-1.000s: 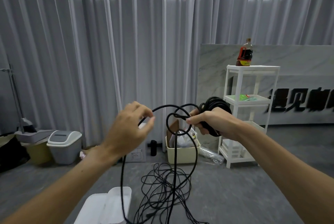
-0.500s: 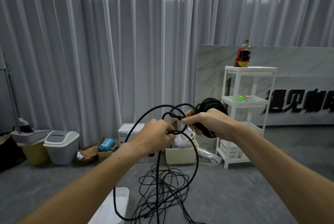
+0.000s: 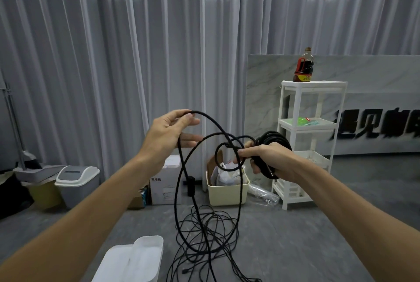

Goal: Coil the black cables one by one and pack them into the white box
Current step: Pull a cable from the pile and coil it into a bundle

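One loop of black cable [image 3: 205,120] arcs from my left hand [image 3: 169,132], pinched at thumb and forefinger, rightward to the coil [image 3: 276,143] my right hand [image 3: 270,161] grips; white box [image 3: 136,261] lies below.

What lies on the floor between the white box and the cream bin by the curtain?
In the head view, a loose tangle of black cables lies on the grey floor between the white box and the cream bin.
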Tool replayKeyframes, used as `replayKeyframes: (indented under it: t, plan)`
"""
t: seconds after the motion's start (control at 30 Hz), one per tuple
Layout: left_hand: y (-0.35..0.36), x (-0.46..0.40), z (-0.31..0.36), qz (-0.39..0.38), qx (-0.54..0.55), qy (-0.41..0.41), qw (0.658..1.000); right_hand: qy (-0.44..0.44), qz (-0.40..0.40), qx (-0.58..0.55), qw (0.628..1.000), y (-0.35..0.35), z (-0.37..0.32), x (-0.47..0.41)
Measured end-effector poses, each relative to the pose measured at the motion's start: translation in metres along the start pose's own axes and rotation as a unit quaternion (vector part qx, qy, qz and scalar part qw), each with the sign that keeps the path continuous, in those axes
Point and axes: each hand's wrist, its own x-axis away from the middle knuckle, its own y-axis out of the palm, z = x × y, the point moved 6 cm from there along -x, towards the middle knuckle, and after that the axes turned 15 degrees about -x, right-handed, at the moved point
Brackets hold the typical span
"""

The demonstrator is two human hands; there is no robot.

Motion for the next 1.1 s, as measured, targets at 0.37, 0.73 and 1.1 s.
replayKeyframes:
  t: [0.37,0.73,1.1]
  plan:
    - [-0.036,-0.008,-0.01,-0.004,-0.175,-0.024,0.984,-0.173,0.085,0.071,0.979,-0.016,-0.043,-0.001]
    - [-0.007,0.001,-0.015,-0.072,-0.14,-0.007,0.987,-0.185,0.003,-0.005,0.983,0.013,-0.046,0.007]
    - [0.013,0.008,-0.017,-0.149,-0.084,-0.036,0.985,-0.208,-0.033,-0.019,0.977,0.025,-0.046,0.008]
